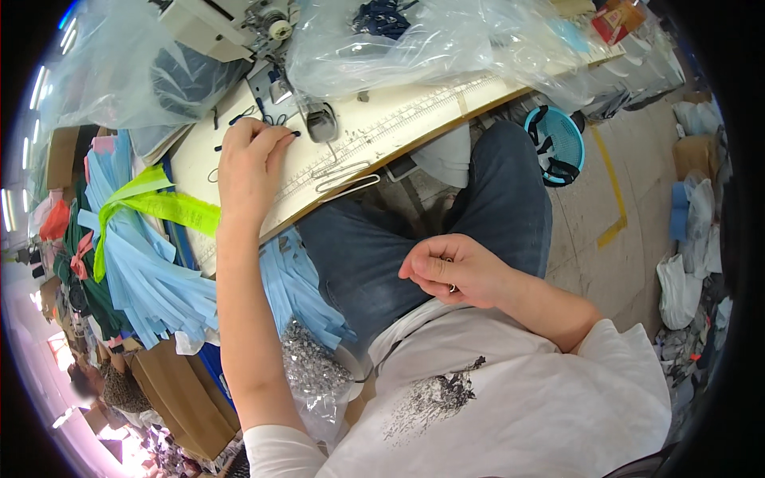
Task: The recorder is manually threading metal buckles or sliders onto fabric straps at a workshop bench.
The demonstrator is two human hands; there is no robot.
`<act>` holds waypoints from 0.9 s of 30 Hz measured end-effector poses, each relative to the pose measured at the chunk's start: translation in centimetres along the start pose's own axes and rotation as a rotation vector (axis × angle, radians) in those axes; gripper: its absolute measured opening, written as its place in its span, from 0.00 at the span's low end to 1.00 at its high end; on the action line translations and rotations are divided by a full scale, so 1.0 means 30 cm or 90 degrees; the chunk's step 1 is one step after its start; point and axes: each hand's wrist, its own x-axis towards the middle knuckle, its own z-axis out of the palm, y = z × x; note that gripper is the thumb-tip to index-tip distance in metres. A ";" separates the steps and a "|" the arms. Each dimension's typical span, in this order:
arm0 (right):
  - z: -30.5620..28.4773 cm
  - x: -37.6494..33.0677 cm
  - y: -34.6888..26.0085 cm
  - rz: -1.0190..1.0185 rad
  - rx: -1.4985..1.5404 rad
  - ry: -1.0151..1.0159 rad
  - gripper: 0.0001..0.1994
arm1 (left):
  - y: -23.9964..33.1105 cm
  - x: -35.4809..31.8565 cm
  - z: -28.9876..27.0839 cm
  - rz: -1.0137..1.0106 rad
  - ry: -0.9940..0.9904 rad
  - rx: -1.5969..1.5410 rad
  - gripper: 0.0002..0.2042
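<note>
Our L grip (249, 163)'s bent over table (366, 123), thumb to fingers; can't tell if it's got the sm. dk strip (296, 134) right at its fingertips. R grip (460, 271)'s curled, contents unclear.

No legible wording was found. A printed ruler scale (398, 118) with fine graduations ran along the front of the white, wood-edged tabletop (194, 163); its figures were too small to read. Faint marks on the lime-green fabric strip (182, 209) were likewise illegible.
</note>
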 end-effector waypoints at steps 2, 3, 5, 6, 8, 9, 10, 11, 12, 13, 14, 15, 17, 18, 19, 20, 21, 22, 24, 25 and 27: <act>0.006 -0.006 -0.006 0.022 0.030 0.039 0.14 | -0.008 -0.002 0.023 0.007 0.064 -0.023 0.06; 0.005 -0.003 -0.009 0.021 0.033 0.042 0.14 | -0.011 -0.002 0.031 0.007 0.131 -0.041 0.05; 0.004 0.003 -0.012 0.042 0.029 0.045 0.14 | -0.013 0.008 0.039 0.025 0.159 -0.052 0.06; 0.004 0.002 -0.008 0.044 0.030 0.045 0.14 | -0.011 0.009 0.040 0.021 0.150 -0.074 0.06; -0.004 0.001 -0.008 0.028 0.024 0.035 0.14 | 0.016 0.028 0.026 0.021 0.141 -0.099 0.07; -0.008 0.002 -0.010 0.028 0.025 0.037 0.14 | 0.035 0.030 0.007 0.012 0.097 -0.072 0.08; -0.006 0.003 -0.010 0.034 0.026 0.032 0.13 | 0.047 0.024 -0.014 0.000 0.053 -0.040 0.08; -0.003 0.004 -0.010 0.041 0.028 0.027 0.13 | 0.035 0.023 -0.013 -0.002 0.053 -0.038 0.08; -0.003 0.006 -0.004 0.043 0.028 0.025 0.13 | 0.014 0.026 -0.005 -0.004 0.016 -0.024 0.09; -0.006 0.010 0.005 0.037 0.037 0.015 0.13 | 0.004 0.031 -0.002 -0.005 -0.021 -0.010 0.10; -0.009 0.013 0.011 0.030 0.045 0.005 0.13 | 0.002 0.032 -0.002 -0.005 -0.022 -0.010 0.10; -0.012 0.014 0.014 0.030 0.046 0.005 0.13 | 0.002 0.036 -0.005 0.015 -0.005 -0.008 0.09; -0.020 0.009 0.019 0.018 0.056 -0.021 0.13 | 0.006 0.038 0.001 0.037 0.009 -0.010 0.08; -0.019 0.007 0.020 0.017 0.058 -0.018 0.13 | 0.002 0.036 0.003 0.036 0.103 -0.039 0.07; -0.016 0.006 0.019 0.010 0.051 -0.005 0.13 | -0.004 0.037 0.005 0.035 0.197 -0.069 0.07; -0.014 0.004 0.017 0.002 0.044 0.008 0.13 | -0.027 0.032 0.006 0.002 0.250 -0.131 0.05; -0.013 0.001 0.014 0.001 0.045 0.011 0.13 | -0.033 0.016 0.013 -0.075 0.311 -0.238 0.05; -0.012 0.000 0.007 0.010 0.044 0.013 0.13 | -0.021 0.004 -0.005 -0.127 0.366 -0.332 0.06; -0.015 -0.005 -0.003 0.014 0.048 0.024 0.13 | 0.046 -0.004 -0.056 -0.177 0.414 -0.434 0.07; -0.017 -0.007 -0.007 0.007 0.042 0.038 0.13 | 0.111 -0.008 -0.091 -0.213 0.432 -0.600 0.08; -0.014 -0.008 -0.017 0.007 0.038 0.051 0.12 | 0.208 -0.067 -0.124 -0.256 0.447 -0.762 0.09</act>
